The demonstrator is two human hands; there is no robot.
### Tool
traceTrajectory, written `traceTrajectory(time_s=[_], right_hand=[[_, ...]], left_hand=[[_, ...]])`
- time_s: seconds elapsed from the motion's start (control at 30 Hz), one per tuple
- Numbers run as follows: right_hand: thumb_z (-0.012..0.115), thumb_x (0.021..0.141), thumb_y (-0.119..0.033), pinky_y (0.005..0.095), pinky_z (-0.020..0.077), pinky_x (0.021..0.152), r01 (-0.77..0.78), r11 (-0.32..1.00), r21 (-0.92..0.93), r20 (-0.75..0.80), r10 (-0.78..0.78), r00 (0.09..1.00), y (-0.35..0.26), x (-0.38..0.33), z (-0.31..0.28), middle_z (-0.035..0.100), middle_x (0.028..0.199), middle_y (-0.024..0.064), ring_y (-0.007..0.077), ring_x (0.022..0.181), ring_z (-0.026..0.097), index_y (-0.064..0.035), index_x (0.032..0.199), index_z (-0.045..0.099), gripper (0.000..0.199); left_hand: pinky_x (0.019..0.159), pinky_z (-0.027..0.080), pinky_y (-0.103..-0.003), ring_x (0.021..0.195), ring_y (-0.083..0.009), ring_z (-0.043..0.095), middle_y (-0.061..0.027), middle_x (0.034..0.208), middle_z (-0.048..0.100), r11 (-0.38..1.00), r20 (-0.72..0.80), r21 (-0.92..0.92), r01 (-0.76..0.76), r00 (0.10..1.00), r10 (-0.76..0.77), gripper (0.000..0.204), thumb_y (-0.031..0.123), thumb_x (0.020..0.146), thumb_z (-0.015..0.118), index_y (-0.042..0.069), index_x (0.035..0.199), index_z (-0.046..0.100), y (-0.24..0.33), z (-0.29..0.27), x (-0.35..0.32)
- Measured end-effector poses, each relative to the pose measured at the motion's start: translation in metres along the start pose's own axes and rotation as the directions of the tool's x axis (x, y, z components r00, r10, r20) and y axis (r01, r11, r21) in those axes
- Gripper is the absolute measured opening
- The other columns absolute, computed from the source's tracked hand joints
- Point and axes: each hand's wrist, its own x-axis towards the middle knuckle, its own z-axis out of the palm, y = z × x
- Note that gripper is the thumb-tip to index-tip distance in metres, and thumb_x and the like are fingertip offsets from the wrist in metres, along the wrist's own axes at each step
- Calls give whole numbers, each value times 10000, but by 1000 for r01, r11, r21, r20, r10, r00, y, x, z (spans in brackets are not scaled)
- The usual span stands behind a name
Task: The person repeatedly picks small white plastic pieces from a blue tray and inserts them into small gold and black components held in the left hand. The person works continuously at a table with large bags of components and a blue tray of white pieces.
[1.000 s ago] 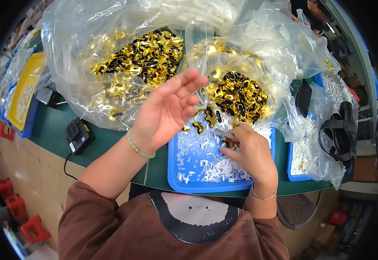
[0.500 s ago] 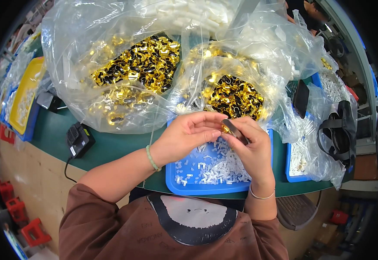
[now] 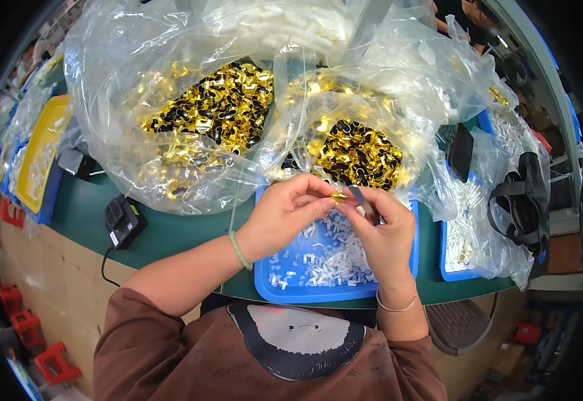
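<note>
Above a blue tray (image 3: 275,292), my two hands meet at the fingertips. My left hand (image 3: 285,217) is closed in a pinch on a small shiny gold piece (image 3: 338,196). Held in the closed fingers of my right hand (image 3: 386,230) is a flat dark strip (image 3: 361,198), its upper end sticking up past the fingers. My right thumb tip is close to the gold piece; whether it touches cannot be made out. Many small white plastic parts (image 3: 341,260) lie in the tray below my hands.
Behind the tray, clear plastic bags (image 3: 114,150) hold heaps of gold-and-black pieces (image 3: 221,107) and white parts (image 3: 298,27). A black device with a cable (image 3: 123,220) sits left. To the right are a phone-like dark slab (image 3: 460,152), another blue tray (image 3: 453,273) and a black bag (image 3: 522,204).
The gold piece is now pinched at my left fingertips, where before it was against the dark strip in my right hand. The strip has tipped more upright.
</note>
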Motion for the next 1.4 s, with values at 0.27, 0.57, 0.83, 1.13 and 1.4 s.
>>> traceTrajectory(time_s=[0.27, 0.57, 0.83, 1.13, 1.4], right_hand=[[673, 809, 35, 208, 397, 574, 105, 983, 150, -21, -103, 994, 11, 5, -7, 616, 832, 35, 67, 683, 516, -8, 960, 699, 159], [655, 788, 73, 238, 478, 585, 169, 986, 6, 31, -169, 985, 6, 3, 0, 625, 867, 79, 138, 712, 610, -33, 1075, 631, 307], [670, 758, 74, 314, 554, 675, 203, 973, -112, 65, -197, 978, 4, 2, 4, 668, 898, 115, 242, 822, 683, -33, 1085, 589, 354], [693, 777, 14, 223, 382, 497, 268, 941, -206, 31, -268, 963, 3, 3, 6, 668, 808, 47, 90, 576, 536, -42, 990, 641, 227], [704, 746, -21, 328, 497, 628, 101, 979, -180, -27, -108, 994, 4, 1, 10, 666, 805, 87, 246, 713, 655, -56, 944, 608, 222]], left_hand=[[895, 539, -279, 1005, -177, 641, -74, 1105, 611, 838, 141, -491, 238, 971, -194, 326, 136, 992, 506, 27, 1300, 500, 14, -6, 2], [874, 526, -252, 948, -125, 624, -44, 1093, 616, 863, 147, -445, 241, 970, -195, 326, 161, 994, 512, 15, 1284, 538, 3, -9, 4], [880, 510, -258, 931, -111, 607, -39, 1070, 621, 887, 118, -386, 252, 968, -223, 326, 203, 987, 542, 19, 1255, 560, -1, -7, 4], [867, 509, -246, 917, -90, 605, -25, 1044, 636, 902, 124, -348, 255, 966, -225, 277, 226, 986, 546, 30, 1174, 600, -2, -5, 5], [856, 502, -236, 920, -81, 600, -21, 1067, 633, 901, 99, -343, 266, 964, -247, 323, 219, 992, 531, 24, 1247, 574, 0, -3, 5]])
